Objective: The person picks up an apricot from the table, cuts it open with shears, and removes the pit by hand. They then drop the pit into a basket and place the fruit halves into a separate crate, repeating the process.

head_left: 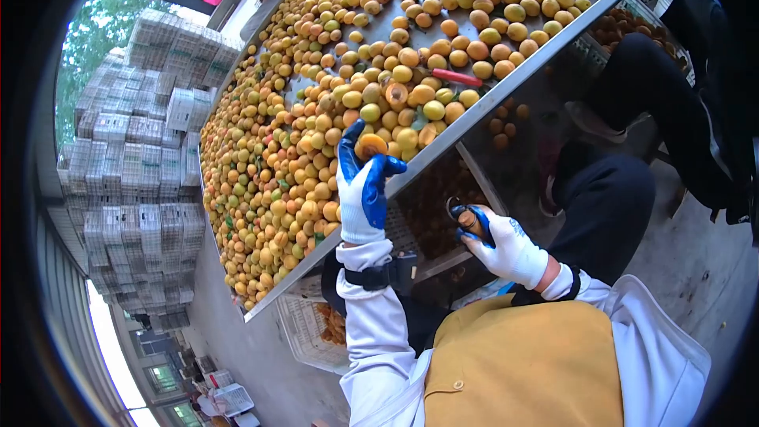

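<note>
My left hand (364,182), in a white glove with blue coated fingers, is raised at the near edge of the sorting table (462,136). Between its thumb and forefinger is a cut apricot half (371,145), its orange inside showing. Many whole apricots (269,182) cover the table around and beyond it. My right hand (500,245), gloved the same way, is lower and to the right, below the table edge. Its fingers are curled around a small brownish object with a dark curved part, which I cannot make out clearly. A red-handled tool (457,77) lies among the fruit.
Under the table edge stand a crate (310,332) with orange pieces and a dark container of fruit (443,205). Another person's dark-trousered leg (660,83) is at the right. Tall stacks of crates (142,166) stand at the left.
</note>
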